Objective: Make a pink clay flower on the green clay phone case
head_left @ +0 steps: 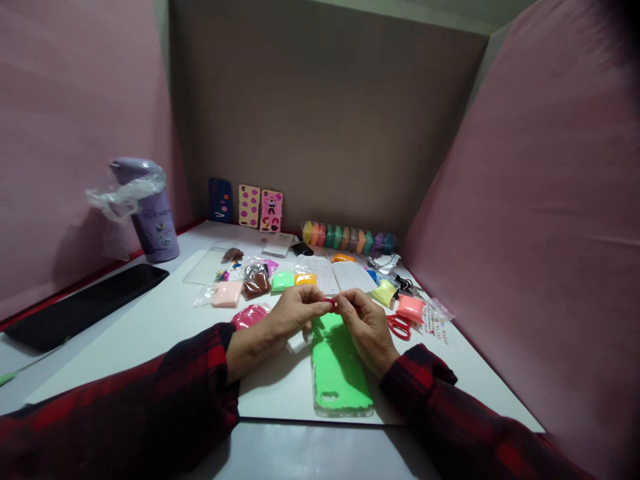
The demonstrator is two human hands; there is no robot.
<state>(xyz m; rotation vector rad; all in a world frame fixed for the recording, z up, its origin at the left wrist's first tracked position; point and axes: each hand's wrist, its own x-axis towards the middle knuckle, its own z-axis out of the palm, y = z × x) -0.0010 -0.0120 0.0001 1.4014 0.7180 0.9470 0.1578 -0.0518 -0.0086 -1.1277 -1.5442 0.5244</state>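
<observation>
A small dark pink piece of clay (pixel 331 305) is pinched between the fingertips of my left hand (pixel 295 312) and my right hand (pixel 364 323). Both hands are closed on it, just above the far end of a phone case (pixel 342 367). Bright green clay covers most of the case, leaving a clear edge and the camera hole bare. Beside my left wrist lies a pink clay packet (pixel 250 315), partly hidden by the arm. Red-handled scissors (pixel 399 327) lie to the right of my right hand.
Behind my hands are several clay packets (pixel 227 294), an open notebook (pixel 350 276) and a clear case (pixel 203 266). Decorated phone cases (pixel 271 211) lean on the back wall near a row of clay tubs (pixel 345 237). A purple tumbler (pixel 156 223) and a black slab (pixel 87 307) are left.
</observation>
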